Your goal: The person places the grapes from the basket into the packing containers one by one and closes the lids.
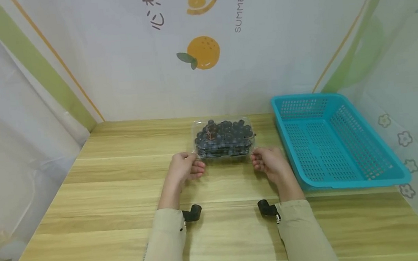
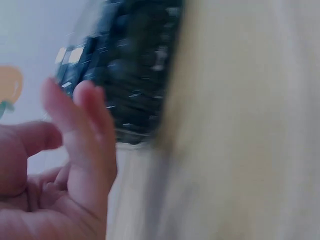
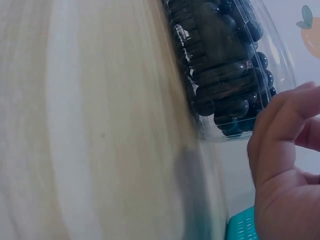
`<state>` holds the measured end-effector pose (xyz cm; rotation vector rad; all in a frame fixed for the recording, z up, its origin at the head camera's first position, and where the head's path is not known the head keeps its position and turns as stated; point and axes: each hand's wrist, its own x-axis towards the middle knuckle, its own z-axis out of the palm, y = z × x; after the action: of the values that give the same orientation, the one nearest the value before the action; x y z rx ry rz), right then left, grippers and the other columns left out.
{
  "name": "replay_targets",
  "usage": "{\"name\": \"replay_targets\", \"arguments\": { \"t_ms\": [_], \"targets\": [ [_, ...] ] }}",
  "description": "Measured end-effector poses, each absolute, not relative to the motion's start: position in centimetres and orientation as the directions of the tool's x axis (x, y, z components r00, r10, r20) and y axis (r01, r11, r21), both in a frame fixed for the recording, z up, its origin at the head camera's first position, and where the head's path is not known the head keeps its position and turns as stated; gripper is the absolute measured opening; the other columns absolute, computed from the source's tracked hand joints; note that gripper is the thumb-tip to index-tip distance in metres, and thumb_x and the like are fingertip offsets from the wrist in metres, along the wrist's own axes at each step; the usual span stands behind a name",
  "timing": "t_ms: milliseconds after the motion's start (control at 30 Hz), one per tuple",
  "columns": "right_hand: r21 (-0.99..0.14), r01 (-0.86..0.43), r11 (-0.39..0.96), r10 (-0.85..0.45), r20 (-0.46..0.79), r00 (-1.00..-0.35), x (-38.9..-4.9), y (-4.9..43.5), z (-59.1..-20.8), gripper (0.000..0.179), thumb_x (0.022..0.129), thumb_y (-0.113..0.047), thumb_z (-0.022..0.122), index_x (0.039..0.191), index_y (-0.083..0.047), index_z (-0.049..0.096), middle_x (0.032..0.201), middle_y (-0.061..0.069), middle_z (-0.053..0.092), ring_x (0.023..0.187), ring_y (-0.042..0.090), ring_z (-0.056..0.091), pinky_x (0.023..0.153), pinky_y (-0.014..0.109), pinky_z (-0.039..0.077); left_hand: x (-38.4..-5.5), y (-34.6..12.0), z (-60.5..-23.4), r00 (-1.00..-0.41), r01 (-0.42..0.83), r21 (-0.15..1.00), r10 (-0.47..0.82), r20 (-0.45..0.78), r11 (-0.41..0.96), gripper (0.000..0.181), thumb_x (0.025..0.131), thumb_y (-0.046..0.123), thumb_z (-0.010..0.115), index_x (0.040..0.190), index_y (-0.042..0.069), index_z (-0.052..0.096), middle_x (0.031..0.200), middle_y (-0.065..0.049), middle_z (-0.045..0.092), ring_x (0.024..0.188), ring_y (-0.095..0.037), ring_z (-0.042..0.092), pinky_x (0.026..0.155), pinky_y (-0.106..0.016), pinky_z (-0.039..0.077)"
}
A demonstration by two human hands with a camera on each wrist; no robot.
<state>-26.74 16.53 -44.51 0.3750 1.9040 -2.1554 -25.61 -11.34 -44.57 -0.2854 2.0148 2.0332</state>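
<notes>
A clear plastic box point(image 1: 224, 139) packed with dark round grapes is at the back middle of the wooden table. A bit of reddish stem shows through its lid. At its near left corner, my left hand point(image 1: 187, 167) pinches the edge between thumb and forefinger, the other fingers loosely bent. My right hand point(image 1: 269, 161) pinches the near right corner in the same way. The right wrist view shows the box point(image 3: 225, 65) close beside the bent fingers. Blur softens the box point(image 2: 135, 65) in the left wrist view. Whether its underside touches the table I cannot tell.
A blue-green plastic basket point(image 1: 346, 182) with slotted walls stands on the right of the table point(image 1: 123, 190), close to my right hand. White curtains point(image 1: 131, 79) printed with fruit hang behind the table and along both sides.
</notes>
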Motion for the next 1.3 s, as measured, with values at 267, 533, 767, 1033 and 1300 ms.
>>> {"name": "replay_targets", "arguments": {
  "t_ms": [267, 533, 767, 1033, 1300],
  "targets": [
    [-0.929, 0.363, -0.066, 0.021, -0.365, -0.931, -26.6, 16.4, -44.0, 0.021, 0.107, -0.006, 0.05, 0.114, 0.01, 0.061, 0.074, 0.002, 0.065, 0.056, 0.007, 0.06, 0.053, 0.018, 0.055, -25.7, -12.8, -44.8, -0.896, -0.42, 0.902, 0.206, -0.393, -0.102, 0.034, 0.111, 0.015, 0.052, 0.135, -0.007, 0.059, 0.09, -0.004, 0.08, 0.077, -0.012, 0.075, 0.07, -0.02, 0.062],
    [-0.929, 0.363, -0.067, 0.027, -0.366, -0.93, -26.3, 16.4, -44.1, 0.021, 0.106, -0.006, 0.049, 0.118, 0.009, 0.06, 0.077, 0.002, 0.066, 0.058, 0.007, 0.06, 0.054, 0.018, 0.056, -25.6, -12.7, -44.8, -0.899, -0.411, 0.907, 0.205, -0.386, -0.095, 0.034, 0.11, 0.013, 0.053, 0.133, -0.011, 0.06, 0.085, -0.005, 0.078, 0.074, -0.012, 0.074, 0.07, -0.02, 0.063],
    [-0.933, 0.354, -0.063, 0.02, -0.356, -0.934, -26.4, 16.5, -44.2, 0.023, 0.106, -0.006, 0.049, 0.118, 0.011, 0.06, 0.077, 0.002, 0.066, 0.059, 0.008, 0.06, 0.055, 0.018, 0.056, -25.6, -12.9, -44.8, -0.906, -0.395, 0.915, 0.197, -0.374, -0.085, 0.037, 0.11, 0.012, 0.055, 0.137, -0.014, 0.058, 0.082, -0.003, 0.074, 0.071, -0.009, 0.071, 0.072, -0.019, 0.062],
    [-0.94, 0.341, -0.017, 0.044, -0.342, -0.939, -26.2, 16.2, -44.2, 0.026, 0.105, -0.003, 0.049, 0.118, 0.017, 0.06, 0.073, 0.002, 0.064, 0.057, 0.009, 0.06, 0.055, 0.019, 0.056, -26.3, -12.7, -44.4, -0.91, -0.391, 0.919, 0.167, -0.38, -0.04, 0.035, 0.111, 0.011, 0.053, 0.133, -0.015, 0.06, 0.079, -0.003, 0.072, 0.07, -0.009, 0.069, 0.067, -0.017, 0.06],
    [-0.958, 0.283, 0.051, 0.132, -0.275, -0.952, -26.2, 15.4, -44.8, 0.032, 0.107, -0.005, 0.048, 0.121, 0.021, 0.062, 0.071, 0.003, 0.064, 0.054, 0.008, 0.06, 0.051, 0.021, 0.055, -26.5, -12.4, -44.4, -0.927, -0.361, 0.932, 0.117, -0.356, -0.022, 0.036, 0.111, 0.01, 0.052, 0.133, -0.016, 0.06, 0.073, -0.001, 0.068, 0.062, -0.007, 0.066, 0.061, -0.016, 0.058]
  ]
}}
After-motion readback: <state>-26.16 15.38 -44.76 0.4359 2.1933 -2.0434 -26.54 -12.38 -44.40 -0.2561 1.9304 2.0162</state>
